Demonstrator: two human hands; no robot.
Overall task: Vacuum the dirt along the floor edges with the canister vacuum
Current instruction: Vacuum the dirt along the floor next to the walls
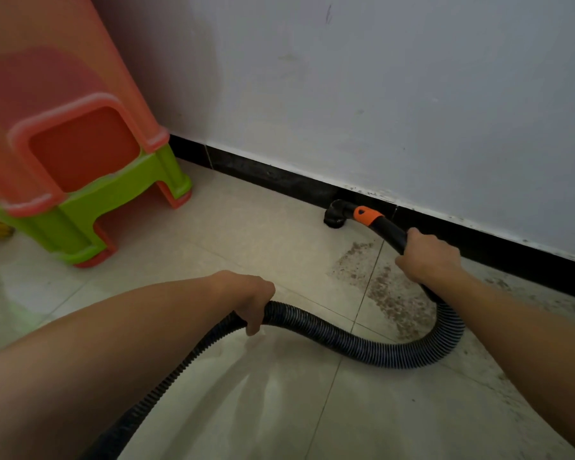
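Observation:
A black ribbed vacuum hose curves across the pale tiled floor. Its rigid black handle tube with an orange collar ends in a small round black nozzle, which sits on the floor right against the black skirting board. My right hand grips the handle tube just behind the orange collar. My left hand grips the ribbed hose further back, lifted a little off the floor. A patch of brown dirt lies on the tiles between the nozzle and the hose bend. The canister is out of view.
Stacked plastic stools, orange over green, stand at the left near the corner. A white scuffed wall rises above the skirting. More specks of dirt lie along the floor edge at the right.

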